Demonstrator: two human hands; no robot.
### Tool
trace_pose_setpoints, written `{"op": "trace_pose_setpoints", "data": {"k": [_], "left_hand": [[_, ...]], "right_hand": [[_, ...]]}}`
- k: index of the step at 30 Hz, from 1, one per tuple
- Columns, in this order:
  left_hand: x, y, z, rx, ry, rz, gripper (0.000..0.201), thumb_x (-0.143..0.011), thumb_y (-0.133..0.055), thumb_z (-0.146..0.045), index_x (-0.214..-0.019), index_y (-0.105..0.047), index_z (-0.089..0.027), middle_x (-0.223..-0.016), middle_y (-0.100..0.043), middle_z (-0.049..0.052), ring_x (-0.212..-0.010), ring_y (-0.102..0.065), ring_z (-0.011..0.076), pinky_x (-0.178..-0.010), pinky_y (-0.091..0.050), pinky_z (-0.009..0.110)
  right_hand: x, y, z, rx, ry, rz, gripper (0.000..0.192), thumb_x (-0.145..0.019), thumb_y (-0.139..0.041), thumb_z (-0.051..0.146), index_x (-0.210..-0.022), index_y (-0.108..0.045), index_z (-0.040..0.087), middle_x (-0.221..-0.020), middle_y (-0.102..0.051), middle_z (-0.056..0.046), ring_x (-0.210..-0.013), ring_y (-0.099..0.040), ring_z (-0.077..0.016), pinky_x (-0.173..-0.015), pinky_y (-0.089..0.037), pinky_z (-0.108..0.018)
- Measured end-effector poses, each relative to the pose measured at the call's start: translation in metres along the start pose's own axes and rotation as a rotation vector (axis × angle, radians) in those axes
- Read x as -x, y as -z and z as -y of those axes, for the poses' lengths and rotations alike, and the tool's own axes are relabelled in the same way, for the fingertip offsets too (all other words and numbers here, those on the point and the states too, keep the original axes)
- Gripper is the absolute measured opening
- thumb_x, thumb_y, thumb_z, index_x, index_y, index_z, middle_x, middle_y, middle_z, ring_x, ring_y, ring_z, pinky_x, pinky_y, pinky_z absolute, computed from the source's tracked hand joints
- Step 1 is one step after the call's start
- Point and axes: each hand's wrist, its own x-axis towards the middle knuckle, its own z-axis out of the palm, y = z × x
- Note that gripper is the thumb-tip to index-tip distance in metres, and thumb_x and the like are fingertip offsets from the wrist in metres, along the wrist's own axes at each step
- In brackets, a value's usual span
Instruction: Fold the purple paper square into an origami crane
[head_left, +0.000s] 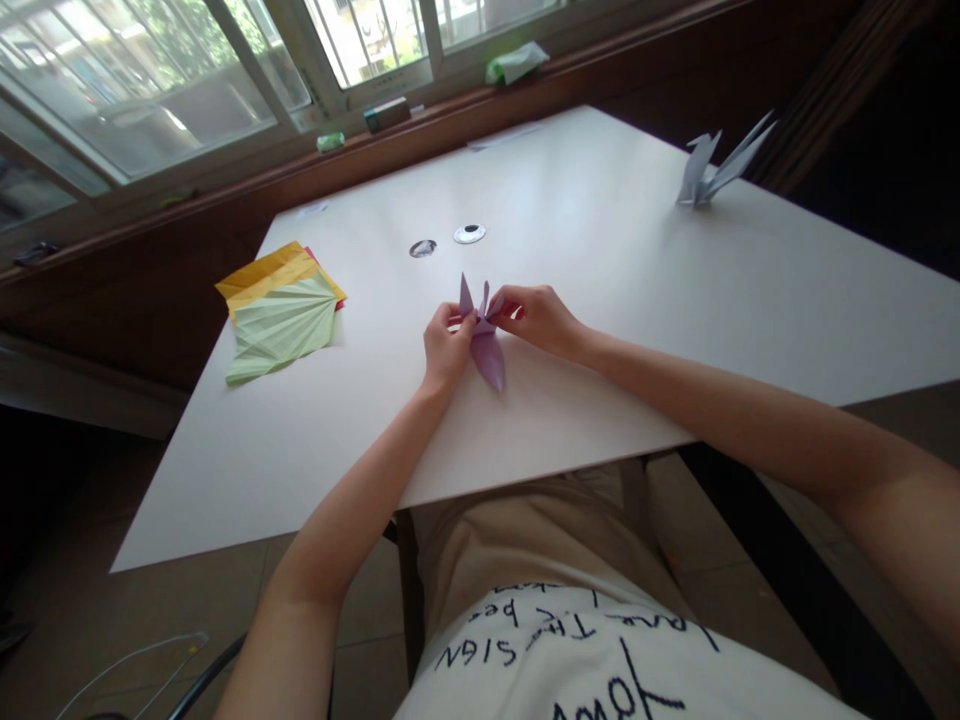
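We see purple fold [486, 350] on surface [600, 300], centre. Left hand [446, 350] and right hand [536, 318] each pinch upper flaps. We judge paper light, thin, crease-prone; hold at folded edges.

I am looking down at a white bench [600, 330] sitting under the window. Lying on it at the left is a stack of coloured paper sheets [281, 308], a pleated pale green one on top. Two small round discs [447, 241] are resting near the middle, a purple folded paper piece [486, 352] is sitting just in front of them, and a pale folded paper crane [712, 165] is standing at the far right corner.
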Motion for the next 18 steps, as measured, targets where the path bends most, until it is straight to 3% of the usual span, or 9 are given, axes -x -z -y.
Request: {"op": "trace_pose_setpoints", "data": {"k": [6,18], "left_hand": [[0.0005,0.0003,-0.0021,-0.058,-0.023,0.027,0.013,-0.074,-0.058,-0.029,-0.068,-0.051,-0.02,-0.073,-0.062,0.0,-0.075,-0.059,0.0144,-0.068,-0.045,0.025],[0.0004,-0.0006,-0.0016,0.03,0.015,0.017,0.012,-0.072,-0.061,-0.028,-0.068,-0.055,-0.019,-0.071,-0.062,0.0,-0.074,-0.058,0.0142,-0.068,-0.043,0.025]], "right_hand": [[-0.0004,-0.001,-0.0008,0.015,0.003,0.008,0.013,-0.075,-0.057,0.026,-0.072,-0.063,0.015,-0.066,-0.064,-0.001,-0.061,-0.058,-0.012,-0.059,-0.043,-0.023],[-0.0012,-0.0001,-0.0005,-0.011,-0.056,-0.01,0.017,-0.074,-0.06,0.032,-0.068,-0.062,0.016,-0.066,-0.064,0.0,-0.061,-0.056,-0.0116,-0.059,-0.042,-0.024]]}}
